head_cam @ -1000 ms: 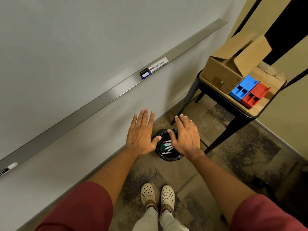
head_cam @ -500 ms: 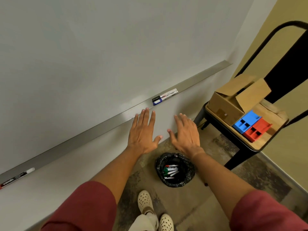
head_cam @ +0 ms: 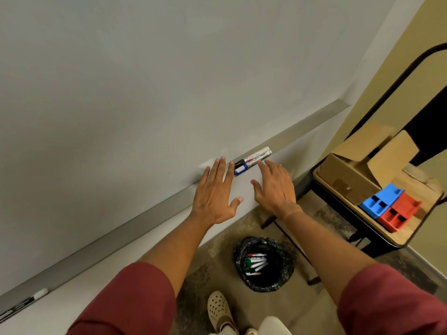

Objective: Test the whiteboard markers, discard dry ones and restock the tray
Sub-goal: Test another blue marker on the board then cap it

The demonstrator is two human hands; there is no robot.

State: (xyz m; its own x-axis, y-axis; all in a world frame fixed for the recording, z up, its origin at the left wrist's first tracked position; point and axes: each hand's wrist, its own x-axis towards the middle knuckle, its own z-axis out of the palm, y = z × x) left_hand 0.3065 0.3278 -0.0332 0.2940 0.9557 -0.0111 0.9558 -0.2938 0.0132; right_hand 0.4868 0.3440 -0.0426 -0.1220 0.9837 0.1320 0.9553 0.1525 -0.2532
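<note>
Bare hands (head_cam: 215, 194) raised, nearer tray markers (head_cam: 252, 160)

Both hands raised flat toward the marker tray

The left hand (head_cam: 214, 192) reaches forward with fingers straight and close together, thumb spread to the side, its fingertips at the marker tray (head_cam: 145, 213) (whether they touch it cannot be told). The right hand (head_cam: 274, 187) lies just beside it, palm down, fingers straight and slightly fanned, tips just short of the same tray. Neither hand holds anything. Both forearms are bare and stretched out, with dark red sleeves at the upper arms, well below the tray.
</note>
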